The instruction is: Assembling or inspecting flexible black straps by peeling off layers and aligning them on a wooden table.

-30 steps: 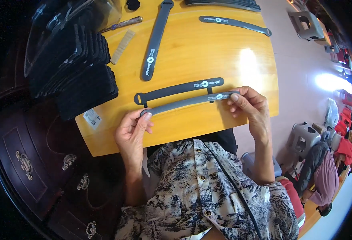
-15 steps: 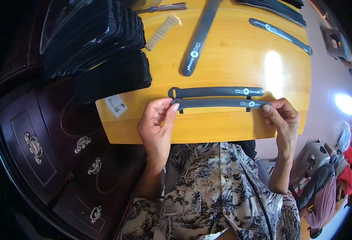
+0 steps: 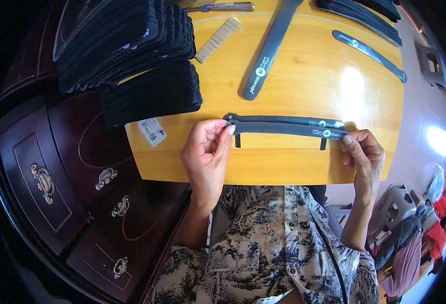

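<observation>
A long dark grey strap (image 3: pixel 278 128) with white print is stretched level between my hands. My left hand (image 3: pixel 205 154) pinches its slotted end between thumb and fingers. At the printed end my right hand (image 3: pixel 367 157) grips it the same way. Just behind it, a matching strap (image 3: pixel 284 119) lies on the table, its front edge partly covered by the held one. Two short black strips, a left one (image 3: pixel 237 141) and a right one (image 3: pixel 323 144), stick out toward me from beneath the straps.
Tall piles of black straps (image 3: pixel 152 93) crowd the left. Behind are a tan ribbed strip (image 3: pixel 218 39), a thin-handled tool (image 3: pixel 223 6) and a large grey strap (image 3: pixel 268 55). Another strap (image 3: pixel 370 53) lies right, near a strap stack (image 3: pixel 359 17). A white label (image 3: pixel 152 133) sits on the yellow table (image 3: pixel 273 169).
The held strap has shifted away from me relative to the other strap. The gap between them has narrowed to an overlap. Both hands keep their grip, and the whole view has shifted slightly.
</observation>
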A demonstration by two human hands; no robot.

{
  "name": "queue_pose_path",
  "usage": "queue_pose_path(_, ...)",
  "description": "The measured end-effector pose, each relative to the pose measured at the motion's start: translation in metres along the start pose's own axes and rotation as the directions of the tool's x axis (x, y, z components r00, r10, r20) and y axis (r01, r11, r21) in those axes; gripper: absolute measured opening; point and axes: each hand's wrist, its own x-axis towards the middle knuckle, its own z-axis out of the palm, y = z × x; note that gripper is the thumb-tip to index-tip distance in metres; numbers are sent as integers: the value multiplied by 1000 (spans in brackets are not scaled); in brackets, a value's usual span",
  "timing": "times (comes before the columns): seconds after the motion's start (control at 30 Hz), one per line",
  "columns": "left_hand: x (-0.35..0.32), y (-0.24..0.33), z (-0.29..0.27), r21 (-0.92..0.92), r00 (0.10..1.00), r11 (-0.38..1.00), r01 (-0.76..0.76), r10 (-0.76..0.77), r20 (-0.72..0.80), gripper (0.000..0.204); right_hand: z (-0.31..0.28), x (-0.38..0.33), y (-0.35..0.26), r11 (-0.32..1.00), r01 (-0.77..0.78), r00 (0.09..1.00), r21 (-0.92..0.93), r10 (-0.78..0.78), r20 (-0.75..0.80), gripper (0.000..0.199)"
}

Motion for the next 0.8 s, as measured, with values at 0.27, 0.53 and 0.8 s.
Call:
queue_pose_path(0.27,1,-4,-1,17,1000,1000,-8,8,-3,14,1,0,-1,999,-17,1000,-41,16,-14,16)
queue_pose_path(0.53,3,-1,-1,25,1000,1000,1,-1,6,14,1,2,2,998,-2,1000,-67,1,-14,16)
queue_pose_path(0.8,3,0,-4,36,1000,999,25,-25,15,13,1,2,3,997,0,1000,-76,-1,-8,17)
